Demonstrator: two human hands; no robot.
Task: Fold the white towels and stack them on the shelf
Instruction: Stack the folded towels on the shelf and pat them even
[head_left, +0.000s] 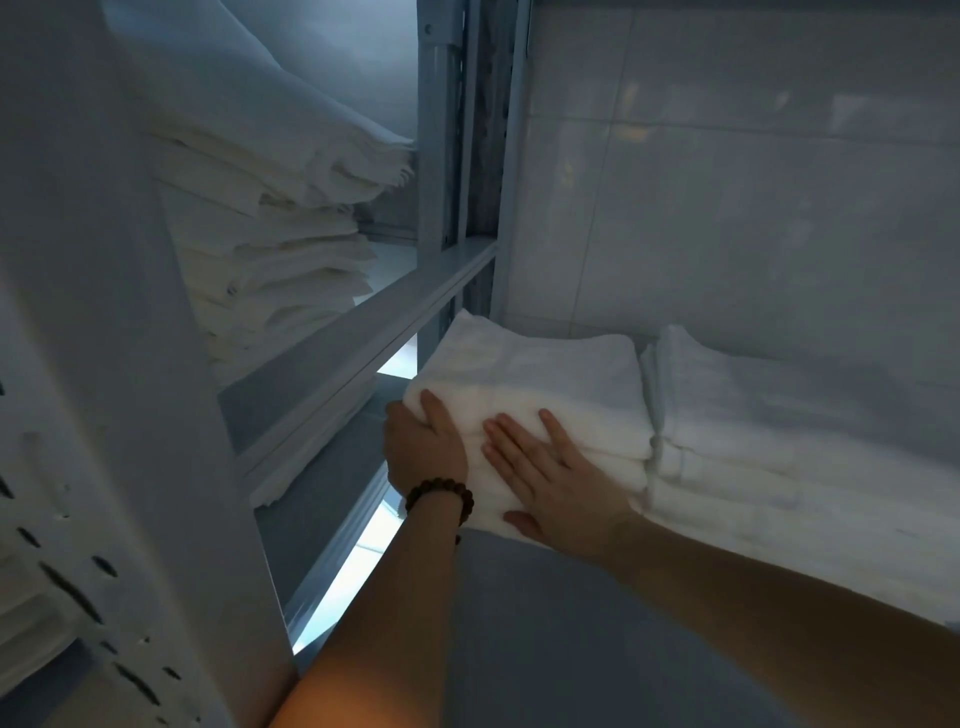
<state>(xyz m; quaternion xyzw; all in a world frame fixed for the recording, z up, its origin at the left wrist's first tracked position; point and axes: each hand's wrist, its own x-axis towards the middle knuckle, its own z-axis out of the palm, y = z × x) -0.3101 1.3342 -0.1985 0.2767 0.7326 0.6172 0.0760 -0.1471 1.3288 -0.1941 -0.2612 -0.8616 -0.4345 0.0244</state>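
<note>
A stack of folded white towels (540, 374) sits on the grey shelf (545, 623) against the tiled wall. My left hand (423, 447), with a bead bracelet on its wrist, holds the stack's near left corner, thumb on top and fingers hidden round the side. My right hand (550, 473) lies flat with straight fingers against the front face of the same stack. A second stack of folded white towels (779, 441) stands directly to the right, touching the first.
A grey metal upright (441, 156) and crossbar (363, 332) divide this bay from the left bay, where a tall pile of folded white linen (270, 223) sits. A perforated white post (104, 519) stands close at the left. The tiled wall (753, 182) backs the shelf.
</note>
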